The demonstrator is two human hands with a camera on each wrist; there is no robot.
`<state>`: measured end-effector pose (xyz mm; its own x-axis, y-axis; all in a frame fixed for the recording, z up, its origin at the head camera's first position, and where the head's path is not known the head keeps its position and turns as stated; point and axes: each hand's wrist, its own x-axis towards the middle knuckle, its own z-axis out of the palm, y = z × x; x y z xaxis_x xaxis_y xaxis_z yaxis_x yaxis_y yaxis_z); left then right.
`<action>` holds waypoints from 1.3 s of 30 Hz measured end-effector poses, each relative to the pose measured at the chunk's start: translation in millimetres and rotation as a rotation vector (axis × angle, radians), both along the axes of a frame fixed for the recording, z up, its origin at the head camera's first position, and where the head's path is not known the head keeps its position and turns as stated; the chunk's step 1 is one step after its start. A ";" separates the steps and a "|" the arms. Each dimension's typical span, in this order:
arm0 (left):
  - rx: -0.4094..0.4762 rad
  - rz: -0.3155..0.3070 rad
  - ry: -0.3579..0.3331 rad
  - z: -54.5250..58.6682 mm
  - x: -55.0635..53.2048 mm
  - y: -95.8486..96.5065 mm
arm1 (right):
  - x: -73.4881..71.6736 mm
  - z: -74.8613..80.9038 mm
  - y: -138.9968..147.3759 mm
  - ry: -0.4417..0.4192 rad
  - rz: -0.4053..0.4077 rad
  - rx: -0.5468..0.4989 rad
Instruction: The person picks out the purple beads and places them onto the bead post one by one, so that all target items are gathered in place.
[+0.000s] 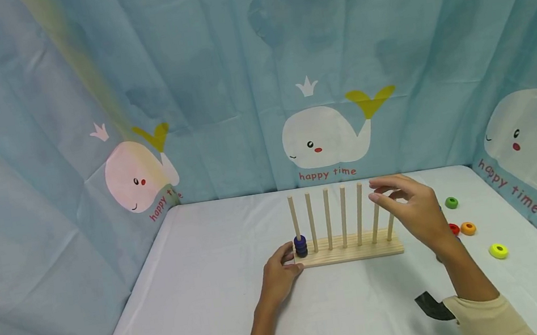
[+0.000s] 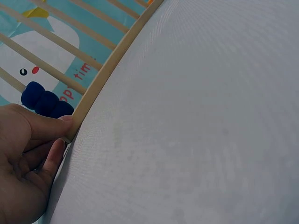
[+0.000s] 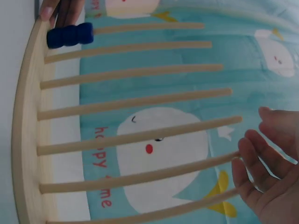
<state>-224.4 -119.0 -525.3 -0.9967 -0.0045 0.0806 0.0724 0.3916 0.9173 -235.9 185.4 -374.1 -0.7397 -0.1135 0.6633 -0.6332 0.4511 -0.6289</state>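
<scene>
A wooden peg rack (image 1: 350, 256) with several upright pegs stands on the white table. Three dark blue beads (image 1: 301, 246) are stacked at the foot of its leftmost peg. My left hand (image 1: 277, 276) grips the left end of the rack's base, and in the left wrist view the thumb lies on the base's edge just beside the beads (image 2: 46, 100). Raised at the tops of the right-hand pegs, my right hand (image 1: 415, 214) has its fingers spread and loosely bent. The right wrist view shows nothing between the thumb and fingers of that hand (image 3: 268, 172).
Loose beads lie right of the rack: a green bead (image 1: 451, 203), an orange bead (image 1: 468, 228), a red bead (image 1: 454, 228) and a yellow bead (image 1: 499, 250). Others are partly hidden behind my right arm. A blue whale-print curtain (image 1: 223, 139) hangs behind the table.
</scene>
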 end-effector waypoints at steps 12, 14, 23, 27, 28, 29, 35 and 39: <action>0.001 -0.008 0.005 -0.2 0.1 -0.3 | 0.4 -18.2 32.4 -0.052 -0.062 0.056; 0.005 -0.010 0.002 -0.2 0.3 -0.3 | 0.9 -21.3 37.5 -0.065 -0.082 0.064; 0.002 -0.005 0.005 -0.5 0.0 0.0 | 6.8 -33.3 59.0 -0.129 -0.150 0.098; 0.006 -0.003 0.003 -0.2 -0.4 0.2 | 8.7 -38.5 69.7 -0.156 -0.175 0.120; 0.006 -0.001 0.001 -0.1 -0.5 0.2 | 8.8 -40.4 72.6 -0.164 -0.181 0.128; 0.004 0.001 -0.001 -0.1 -0.6 0.2 | 9.5 -41.6 75.0 -0.170 -0.191 0.141; 0.000 0.003 0.005 -1.0 -0.4 -0.2 | 8.6 -53.0 92.9 -0.238 -0.225 0.190; 0.003 0.003 0.001 -1.3 -0.4 -0.1 | 9.7 -60.0 104.9 -0.291 -0.237 0.215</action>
